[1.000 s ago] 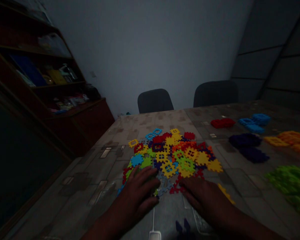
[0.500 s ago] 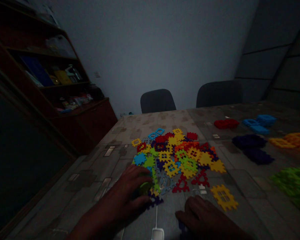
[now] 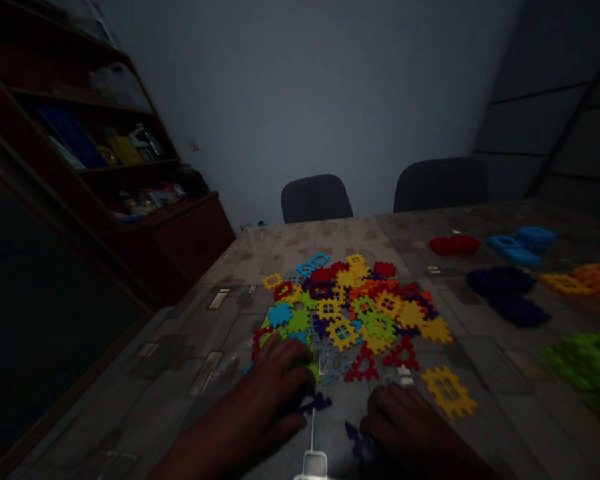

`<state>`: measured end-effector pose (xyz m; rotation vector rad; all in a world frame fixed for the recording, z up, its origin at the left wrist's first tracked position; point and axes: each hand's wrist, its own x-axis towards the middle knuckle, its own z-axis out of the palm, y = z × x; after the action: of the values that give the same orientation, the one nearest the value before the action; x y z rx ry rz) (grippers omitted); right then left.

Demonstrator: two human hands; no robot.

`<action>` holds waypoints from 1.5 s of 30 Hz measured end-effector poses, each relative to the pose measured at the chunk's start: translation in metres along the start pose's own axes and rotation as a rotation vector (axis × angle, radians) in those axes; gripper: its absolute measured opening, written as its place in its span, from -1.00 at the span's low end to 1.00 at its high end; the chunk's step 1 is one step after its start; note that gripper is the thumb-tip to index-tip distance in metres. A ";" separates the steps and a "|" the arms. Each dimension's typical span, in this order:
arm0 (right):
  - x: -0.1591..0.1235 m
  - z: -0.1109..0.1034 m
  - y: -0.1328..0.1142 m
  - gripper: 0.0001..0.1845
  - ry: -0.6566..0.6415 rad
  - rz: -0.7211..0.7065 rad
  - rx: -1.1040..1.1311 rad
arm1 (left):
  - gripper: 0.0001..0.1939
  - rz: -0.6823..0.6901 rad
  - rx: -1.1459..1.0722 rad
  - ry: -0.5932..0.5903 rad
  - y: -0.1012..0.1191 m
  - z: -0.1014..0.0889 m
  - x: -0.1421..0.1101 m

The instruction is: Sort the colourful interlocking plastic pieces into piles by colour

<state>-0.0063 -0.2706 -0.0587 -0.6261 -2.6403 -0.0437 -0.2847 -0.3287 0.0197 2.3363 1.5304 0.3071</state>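
Observation:
A heap of flat, toothed plastic pieces [image 3: 347,303] in many colours lies on the patterned table [image 3: 190,347]. My left hand [image 3: 270,393] rests on the heap's near left edge, fingers curled over pieces, with a purple piece [image 3: 316,403] at its fingertips. My right hand [image 3: 405,427] lies on the table just in front of the heap, fingers bent, beside a dark purple piece [image 3: 356,438]. A yellow square piece [image 3: 449,391] lies alone to the right of my right hand. The room is dim, so what each hand holds is unclear.
Sorted piles sit at the right: red [image 3: 454,245], blue [image 3: 523,243], purple [image 3: 505,290], orange [image 3: 583,278], green [image 3: 587,367]. Two dark chairs [image 3: 316,198] stand at the far side. A wooden shelf unit [image 3: 105,173] fills the left. A white cable end [image 3: 314,462] hangs near me.
My right hand pulled back toward me off the heap, uncovering the yellow square piece. My left hand shifted slightly along the heap's near edge, and purple pieces now lie near my fingertips.

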 end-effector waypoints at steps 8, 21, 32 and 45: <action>-0.014 -0.010 0.010 -0.74 0.063 0.149 -0.096 | -0.81 0.037 -0.052 0.084 0.000 0.007 0.005; -0.013 -0.013 0.002 -0.59 -0.028 0.153 -0.134 | -0.82 0.162 -0.057 0.236 0.003 0.031 0.009; -0.011 -0.021 0.036 -0.93 -0.197 0.326 0.246 | -0.79 0.431 -0.164 0.269 0.006 0.051 0.017; -0.005 -0.029 0.040 -0.83 -0.191 0.294 0.264 | -0.46 0.218 -0.152 -0.100 0.015 0.009 0.008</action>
<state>0.0267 -0.2406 -0.0371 -0.9551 -2.6371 0.4646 -0.2662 -0.3281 0.0175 2.3608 1.1664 0.3406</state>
